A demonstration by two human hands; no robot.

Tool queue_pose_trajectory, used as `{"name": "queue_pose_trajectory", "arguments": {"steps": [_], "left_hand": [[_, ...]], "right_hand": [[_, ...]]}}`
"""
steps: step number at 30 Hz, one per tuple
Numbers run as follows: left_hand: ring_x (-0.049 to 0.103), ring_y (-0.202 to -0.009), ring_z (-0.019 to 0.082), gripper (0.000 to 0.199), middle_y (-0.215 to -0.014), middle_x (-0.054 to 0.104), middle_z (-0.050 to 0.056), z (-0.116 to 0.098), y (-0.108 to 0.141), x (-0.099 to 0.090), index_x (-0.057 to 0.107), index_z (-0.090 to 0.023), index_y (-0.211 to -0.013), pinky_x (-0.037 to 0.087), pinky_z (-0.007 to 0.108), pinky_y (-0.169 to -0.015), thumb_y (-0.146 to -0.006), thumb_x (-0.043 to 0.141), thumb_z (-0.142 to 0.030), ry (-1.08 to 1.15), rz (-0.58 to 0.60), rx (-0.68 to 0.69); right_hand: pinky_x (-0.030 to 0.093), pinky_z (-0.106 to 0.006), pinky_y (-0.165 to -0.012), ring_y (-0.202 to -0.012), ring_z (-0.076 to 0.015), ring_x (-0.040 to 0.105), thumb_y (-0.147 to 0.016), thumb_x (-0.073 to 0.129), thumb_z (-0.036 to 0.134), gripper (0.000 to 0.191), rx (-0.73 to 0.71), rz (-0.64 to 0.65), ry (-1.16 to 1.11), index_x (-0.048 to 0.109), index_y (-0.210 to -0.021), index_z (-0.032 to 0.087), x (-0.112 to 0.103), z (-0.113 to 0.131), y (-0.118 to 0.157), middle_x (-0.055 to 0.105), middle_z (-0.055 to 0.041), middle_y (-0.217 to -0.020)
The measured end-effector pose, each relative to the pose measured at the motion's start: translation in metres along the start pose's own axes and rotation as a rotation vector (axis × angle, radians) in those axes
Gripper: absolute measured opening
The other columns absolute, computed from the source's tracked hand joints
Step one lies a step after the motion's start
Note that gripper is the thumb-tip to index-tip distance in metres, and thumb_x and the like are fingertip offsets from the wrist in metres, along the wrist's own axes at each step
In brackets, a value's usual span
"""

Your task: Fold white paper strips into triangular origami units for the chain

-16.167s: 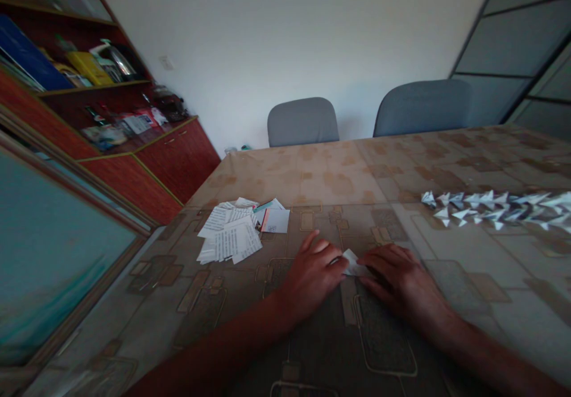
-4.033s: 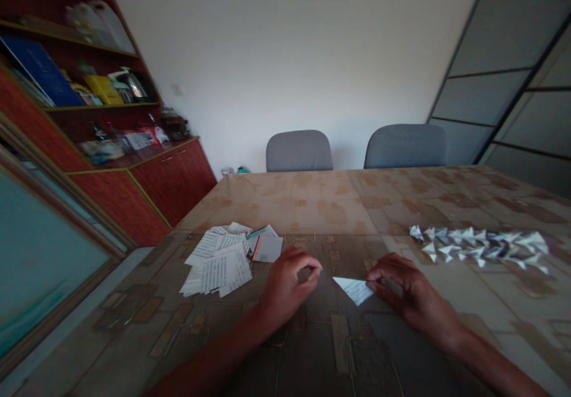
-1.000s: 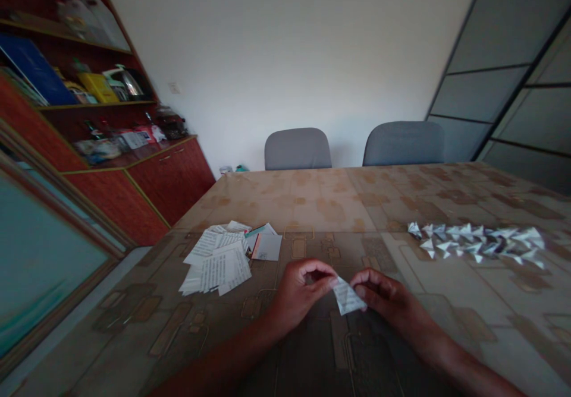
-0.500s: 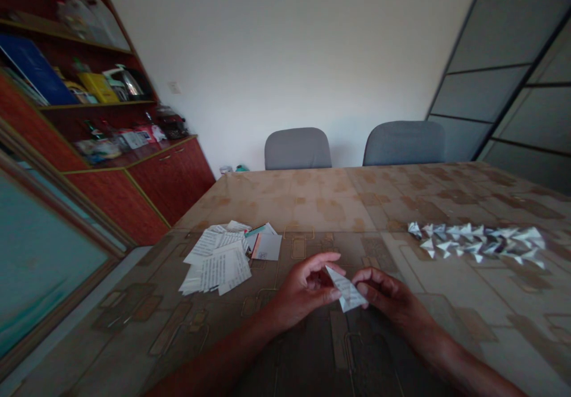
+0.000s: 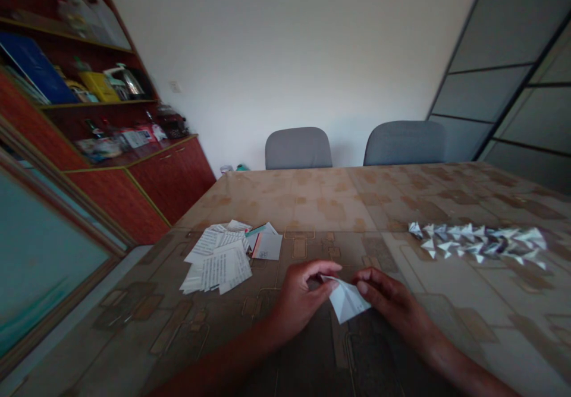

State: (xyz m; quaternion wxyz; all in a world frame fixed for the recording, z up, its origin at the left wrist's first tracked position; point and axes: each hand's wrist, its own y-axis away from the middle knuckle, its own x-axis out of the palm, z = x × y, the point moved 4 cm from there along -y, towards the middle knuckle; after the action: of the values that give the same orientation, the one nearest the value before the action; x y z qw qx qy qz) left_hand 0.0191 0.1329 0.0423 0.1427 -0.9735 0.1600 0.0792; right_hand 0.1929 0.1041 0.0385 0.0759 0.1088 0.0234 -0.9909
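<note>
A small folded paper (image 5: pixel 348 303), creased and mostly white on the side that shows, is held above the near part of the table. My left hand (image 5: pixel 307 290) pinches its upper left corner between thumb and fingers. At its right edge, my right hand (image 5: pixel 388 296) grips the paper with thumb and forefinger. A loose pile of printed paper pieces (image 5: pixel 223 260) lies to the left of my hands. Off to the right, several folded paper pieces (image 5: pixel 477 242) with pointed tips stand in rows.
The patterned table (image 5: pixel 294 201) spreads out in front of me. Two grey chairs (image 5: pixel 298 148) stand at its far edge, before a white wall. A red-brown cabinet (image 5: pixel 173 171) with filled shelves is at the left.
The paper has been turned and opened out, so a plainer, wider face shows instead of the narrow printed one. My left hand has shifted slightly with it; the pile and rows are unchanged.
</note>
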Motion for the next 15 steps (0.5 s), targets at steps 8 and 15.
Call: {"name": "queue_pose_trajectory", "arguments": {"steps": [8, 15], "left_hand": [[0.067, -0.091, 0.015, 0.041, -0.098, 0.073, 0.003, -0.028, 0.005, 0.001, 0.067, -0.02, -0.108, 0.048, 0.026, -0.086, -0.075, 0.051, 0.0, -0.121, 0.096, 0.208], [0.061, -0.074, 0.016, 0.006, -0.077, 0.065, 0.004, -0.029, 0.004, 0.006, 0.069, -0.016, -0.08, 0.043, 0.024, -0.068, -0.077, 0.065, -0.013, -0.377, 0.15, 0.255]], "right_hand": [[0.044, -0.026, -0.058, -0.062, -0.0161, 0.056, -0.086, 0.057, 0.047, 0.031, -0.04, 0.082, 0.039, 0.06, -0.071, 0.02, 0.005, -0.006, 0.005, 0.059, 0.0004, -0.066], [0.045, -0.03, -0.064, -0.069, -0.0197, 0.06, -0.086, 0.055, 0.023, 0.015, -0.288, -0.041, 0.466, 0.063, -0.073, 0.021, 0.004, 0.016, 0.013, 0.064, -0.0024, -0.07]]}}
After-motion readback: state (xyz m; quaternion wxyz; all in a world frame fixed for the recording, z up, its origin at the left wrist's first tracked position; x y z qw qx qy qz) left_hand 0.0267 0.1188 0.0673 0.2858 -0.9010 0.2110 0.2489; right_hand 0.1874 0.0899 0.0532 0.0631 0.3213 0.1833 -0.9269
